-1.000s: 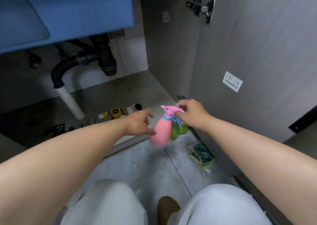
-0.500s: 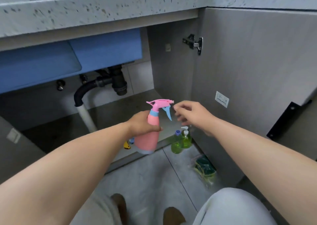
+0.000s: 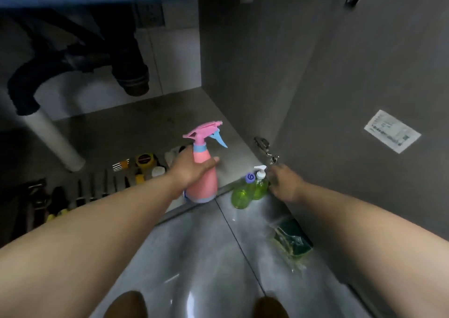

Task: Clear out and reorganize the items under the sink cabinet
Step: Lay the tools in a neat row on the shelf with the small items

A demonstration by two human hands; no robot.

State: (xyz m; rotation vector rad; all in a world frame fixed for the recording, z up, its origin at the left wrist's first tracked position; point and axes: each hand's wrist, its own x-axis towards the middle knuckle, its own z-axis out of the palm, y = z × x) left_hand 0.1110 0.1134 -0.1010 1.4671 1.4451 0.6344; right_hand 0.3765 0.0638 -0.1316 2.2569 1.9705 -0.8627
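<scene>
Upright, pink spray bottle [image 3: 202, 172] in left hand [image 3: 188, 169], nozzle right.

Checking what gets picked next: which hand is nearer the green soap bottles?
Right. The right hand is just beside the green soap bottles; the left hand grips the pink spray bottle to their left.

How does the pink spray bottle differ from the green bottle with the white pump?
The pink spray bottle is opaque and taller; the green pump bottle is see-through and shorter. Pink has a trigger sprayer, green a white pump. The left hand grips the pink one; the green one stands on the floor by the right hand. Both are upright.
</scene>
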